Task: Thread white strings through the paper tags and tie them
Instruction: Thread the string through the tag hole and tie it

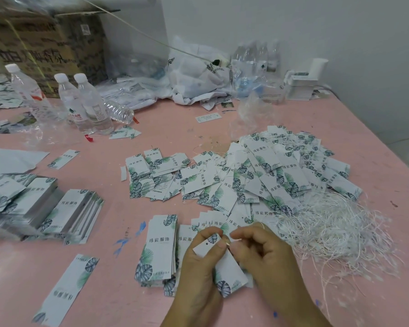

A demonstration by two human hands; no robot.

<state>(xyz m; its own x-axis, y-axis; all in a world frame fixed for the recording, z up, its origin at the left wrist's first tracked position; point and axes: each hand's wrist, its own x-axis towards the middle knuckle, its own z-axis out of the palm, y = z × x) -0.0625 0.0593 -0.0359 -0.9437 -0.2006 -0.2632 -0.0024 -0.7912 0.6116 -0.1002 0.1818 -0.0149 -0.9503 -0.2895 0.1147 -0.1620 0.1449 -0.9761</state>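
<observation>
Near table's front edge, my left hand [200, 253] is pinching a tag [219, 260]; right hand [262, 253] fingers are pinching a string [234, 240] end. Threading step; next needs aiming at the hole [207, 244].

hands [234, 258] on tag [227, 267], string [234, 240]

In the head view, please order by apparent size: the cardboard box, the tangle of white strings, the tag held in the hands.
1. cardboard box, though partly cut off by the frame
2. tangle of white strings
3. held tag, smallest despite being nearest the camera

Left hand [202, 252] grip curled, thumb on top; right hand [261, 250] pinching, fingers curled, hands touching.
</observation>
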